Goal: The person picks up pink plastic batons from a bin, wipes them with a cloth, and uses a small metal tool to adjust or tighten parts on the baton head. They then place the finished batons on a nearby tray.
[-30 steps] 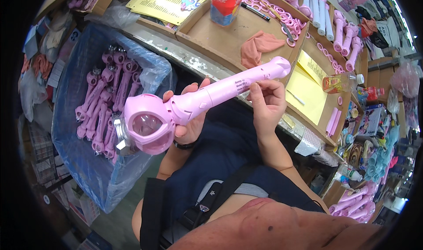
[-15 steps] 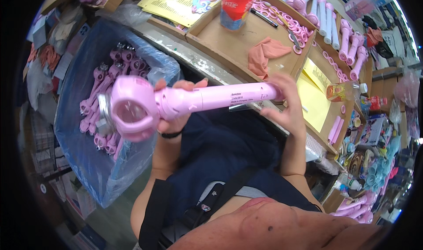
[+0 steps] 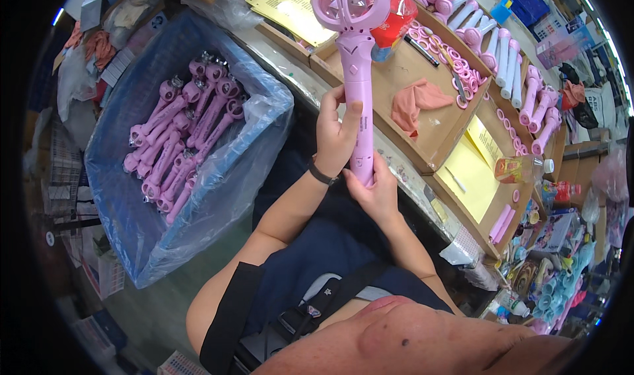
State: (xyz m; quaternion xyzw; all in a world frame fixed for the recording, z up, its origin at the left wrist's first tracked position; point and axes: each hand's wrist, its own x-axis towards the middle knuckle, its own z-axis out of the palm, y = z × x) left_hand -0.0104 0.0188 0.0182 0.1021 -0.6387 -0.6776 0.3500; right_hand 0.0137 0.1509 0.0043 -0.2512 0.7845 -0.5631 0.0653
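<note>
A pink toy wand [image 3: 357, 84] stands nearly upright in front of me, its round, clear-windowed head at the top. My left hand [image 3: 338, 129] wraps round the middle of its handle. Lower down, my right hand [image 3: 376, 189] grips the handle's bottom end. Behind the wand's head is a bottle with a red label [image 3: 399, 20], partly hidden. To my left, a blue bin [image 3: 109, 177] lined with clear plastic holds several similar pink wands [image 3: 173, 150].
On the bench a cardboard tray [image 3: 376, 101] holds an orange cloth [image 3: 419, 103], a black pen [image 3: 422, 50] and pink rings [image 3: 465, 78]. Yellow sheets [image 3: 470, 170] lie in a neighbouring tray. More wand parts [image 3: 505, 58] line the far right. A drink bottle [image 3: 518, 170] lies there too.
The wand has swung from lying sideways, head to the left, to standing with its head up. My right hand has closed round its bottom end.
</note>
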